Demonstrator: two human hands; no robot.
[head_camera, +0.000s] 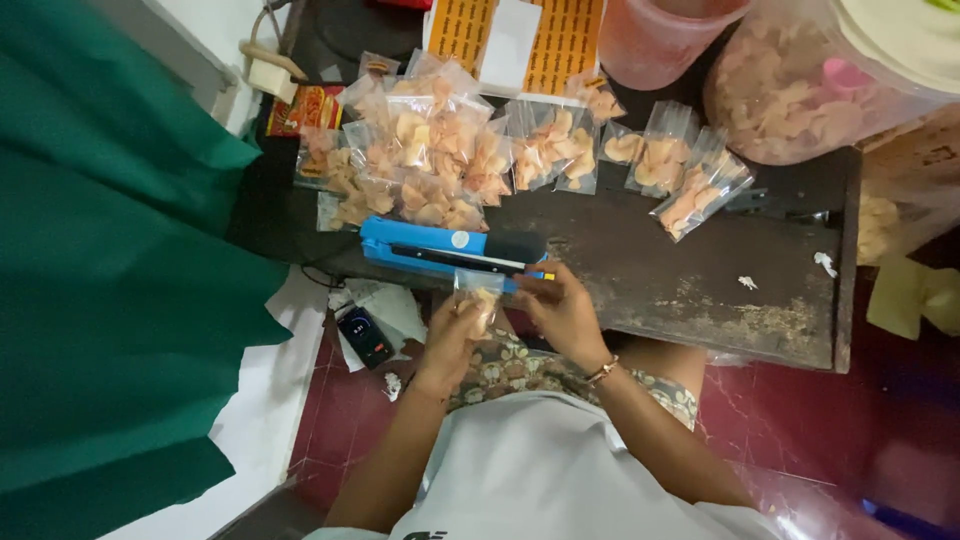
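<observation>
The left hand (450, 335) was closed around a small clear bag (478, 300) of pale orange crackers, gripping it from the 8 o'clock side, with the bag's open top edge pointing up toward 12 o'clock. The right hand (560, 310) pinched the bag's upper right corner between fingertips, at about 3 o'clock from the bag. The bag looked thin and glossy, only partly filled, its crackers bunched low against the left palm. It sat just at the near edge of a blue heat sealer (440, 245), whose black bar lay directly at 12 o'clock from the bag, close to touching it.

Beyond the sealer, at 12 o'clock, a heap of filled cracker bags (450, 150) lay on the dark worn table (700, 290), with a few more bags (680, 175) spread toward 1 o'clock. A big clear sack of loose crackers (790, 100) stood at 2 o'clock. A phone (365, 335) rested on the floor at 9 o'clock from the left hand.
</observation>
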